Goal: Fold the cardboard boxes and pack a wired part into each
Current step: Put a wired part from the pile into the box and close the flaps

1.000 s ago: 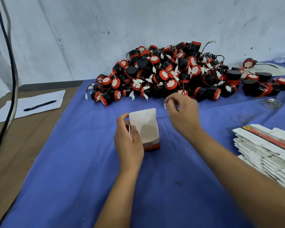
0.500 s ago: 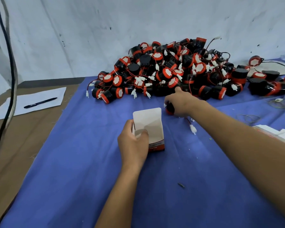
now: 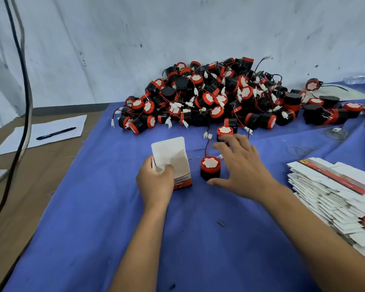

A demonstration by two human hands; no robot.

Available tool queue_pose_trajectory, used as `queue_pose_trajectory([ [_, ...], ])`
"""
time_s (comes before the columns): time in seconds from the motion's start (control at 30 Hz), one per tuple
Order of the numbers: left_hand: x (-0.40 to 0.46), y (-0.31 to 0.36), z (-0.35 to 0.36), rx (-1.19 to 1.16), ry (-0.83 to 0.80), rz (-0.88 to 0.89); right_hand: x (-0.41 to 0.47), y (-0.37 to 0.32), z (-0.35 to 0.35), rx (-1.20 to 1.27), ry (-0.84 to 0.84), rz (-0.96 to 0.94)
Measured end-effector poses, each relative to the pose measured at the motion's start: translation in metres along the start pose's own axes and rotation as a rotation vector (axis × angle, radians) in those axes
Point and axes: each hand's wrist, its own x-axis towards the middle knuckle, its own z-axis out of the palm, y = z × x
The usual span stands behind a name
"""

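Note:
A folded cardboard box (image 3: pixel 173 159) stands upright on the blue cloth, its white top flap raised. My left hand (image 3: pixel 154 182) grips its left side, thumb across the front. Just right of the box stands one wired part (image 3: pixel 210 170), black with a red cap and a white top, its wire trailing back. My right hand (image 3: pixel 242 167) hovers right beside it with fingers spread and holds nothing. A second loose part (image 3: pixel 224 131) lies just beyond the fingers. A big heap of the same parts (image 3: pixel 209 100) is piled against the wall.
A stack of flat unfolded boxes (image 3: pixel 333 194) lies at the right edge. Rubber bands (image 3: pixel 299 149) sit on the blue cloth (image 3: pixel 93 207). At the left, a pen (image 3: pixel 56 133) lies on paper on the brown table, and black cables (image 3: pixel 23 91) hang down.
My right hand drew back from the heap, bringing a wired part that now stands beside the box, then let go. My left hand kept hold of the box.

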Motion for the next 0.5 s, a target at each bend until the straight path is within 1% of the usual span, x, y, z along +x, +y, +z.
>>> queue_pose_trajectory([
  [0.07, 0.0, 0.0, -0.001, -0.048, -0.006, 0.004, 0.014, 0.002, -0.005, 0.046, -0.182, -0.158],
  [0.13, -0.002, 0.002, -0.001, -0.14, -0.051, -0.006, 0.028, -0.001, -0.009, 0.047, -0.33, -0.204],
  [0.17, -0.003, 0.004, -0.001, -0.215, -0.083, -0.019, 0.033, -0.002, -0.009, 0.054, -0.357, -0.193],
  [0.2, -0.003, 0.005, -0.001, -0.298, -0.114, -0.04, 0.037, -0.004, -0.01, 0.095, -0.324, -0.168],
  [0.23, -0.003, 0.007, -0.001, -0.365, -0.138, -0.065, 0.038, -0.006, -0.012, 0.172, -0.24, -0.127],
  [0.3, -0.001, 0.008, -0.001, -0.438, -0.163, -0.095, 0.034, -0.012, -0.014, 0.347, 0.032, -0.071],
  [0.37, -0.002, 0.009, 0.0, -0.473, -0.185, -0.109, 0.028, -0.026, -0.018, 0.484, 0.277, -0.085],
  [0.4, -0.003, 0.009, 0.001, -0.494, -0.206, -0.117, 0.026, -0.037, -0.021, 0.619, 0.344, -0.103],
  [0.43, -0.003, 0.01, 0.002, -0.522, -0.227, -0.126, 0.025, -0.05, -0.025, 0.787, 0.358, -0.122],
  [0.47, -0.004, 0.011, 0.003, -0.547, -0.24, -0.142, 0.026, -0.063, -0.028, 0.934, 0.338, -0.138],
  [0.5, -0.004, 0.012, 0.004, -0.569, -0.249, -0.154, 0.028, -0.076, -0.029, 1.016, 0.309, -0.152],
])
